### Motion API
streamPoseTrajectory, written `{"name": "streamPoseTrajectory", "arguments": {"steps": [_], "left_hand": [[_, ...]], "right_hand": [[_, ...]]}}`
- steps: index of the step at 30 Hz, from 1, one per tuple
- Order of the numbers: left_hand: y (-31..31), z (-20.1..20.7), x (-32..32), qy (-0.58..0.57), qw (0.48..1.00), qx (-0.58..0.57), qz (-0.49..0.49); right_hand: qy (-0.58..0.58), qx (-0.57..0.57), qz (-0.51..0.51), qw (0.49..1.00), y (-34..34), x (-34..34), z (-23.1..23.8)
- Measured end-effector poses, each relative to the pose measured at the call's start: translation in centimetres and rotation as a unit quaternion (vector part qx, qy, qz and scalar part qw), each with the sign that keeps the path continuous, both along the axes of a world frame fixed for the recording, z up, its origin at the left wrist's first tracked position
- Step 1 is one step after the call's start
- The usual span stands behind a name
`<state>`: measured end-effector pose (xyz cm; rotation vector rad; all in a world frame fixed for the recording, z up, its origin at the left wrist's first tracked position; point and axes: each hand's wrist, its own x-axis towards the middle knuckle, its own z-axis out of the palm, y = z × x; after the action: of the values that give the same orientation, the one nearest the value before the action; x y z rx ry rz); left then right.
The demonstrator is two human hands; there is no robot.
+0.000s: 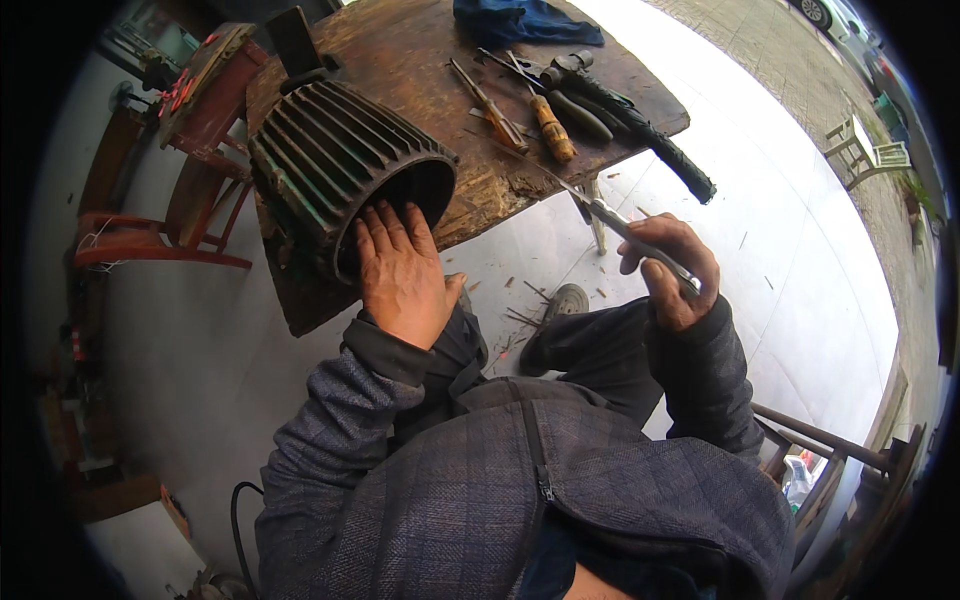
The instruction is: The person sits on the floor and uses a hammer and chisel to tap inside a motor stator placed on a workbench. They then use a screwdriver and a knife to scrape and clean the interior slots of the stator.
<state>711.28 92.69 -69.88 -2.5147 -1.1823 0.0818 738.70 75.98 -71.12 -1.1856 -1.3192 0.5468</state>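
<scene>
A finned, dark green electric motor housing [330,150] lies on its side at the table's left, its round open end towards me. My left hand [402,270] rests palm down at this opening. Its fingers are stretched out over the lower rim, the tips reaching just inside. In front of the table's edge my right hand [672,262] is closed round a slim silver utility knife [618,221], held in the air. The narrow blade points up and left, towards the table. The inside of the housing is mostly in shadow.
On the worn wooden table [400,50] lie a screwdriver [490,108], a yellow-handled tool [552,128], a hammer [640,135] with a black-wrapped handle overhanging the edge, and blue cloth [525,20]. A red wooden stool [160,240] stands left. Thin scraps [525,318] litter the floor.
</scene>
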Motion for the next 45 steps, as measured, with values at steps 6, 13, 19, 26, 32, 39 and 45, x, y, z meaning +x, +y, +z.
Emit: {"name": "streamPoseTrajectory", "arguments": {"steps": [6, 13, 19, 26, 32, 39, 45], "left_hand": [[0.3, 0.5, -0.5, 0.017, 1.0, -0.023, -0.012], [1.6, 1.7, -0.7, 0.012, 0.999, -0.037, -0.018], [2.0, 1.0, -0.6, 0.038, 0.999, -0.017, -0.024], [1.5, 0.5, -1.3, 0.008, 0.998, 0.008, -0.057], [0.2, 0.8, -1.7, -0.117, 0.986, -0.042, -0.11], [-2.7, -1.4, -2.8, -0.38, 0.832, -0.364, -0.174], [-4.0, -5.3, -2.1, -0.484, 0.545, -0.685, 0.002]], "right_hand": [[-0.275, 0.03, -0.041, 0.96, 10.1, -3.2, -3.5], [-0.384, 0.044, -0.064, 0.92, 15.3, -4.0, -4.5], [-0.441, 0.011, -0.209, 0.873, 15.8, 0.4, -3.5], [-0.466, -0.243, -0.237, 0.817, 17.6, 2.3, -4.6], [-0.082, -0.115, -0.113, 0.983, 12.2, 3.2, -2.7], [0.154, -0.118, -0.064, 0.979, -1.3, -5.4, -3.6], [0.14, -0.127, 0.082, 0.979, -2.1, -11.3, -7.2]]}}
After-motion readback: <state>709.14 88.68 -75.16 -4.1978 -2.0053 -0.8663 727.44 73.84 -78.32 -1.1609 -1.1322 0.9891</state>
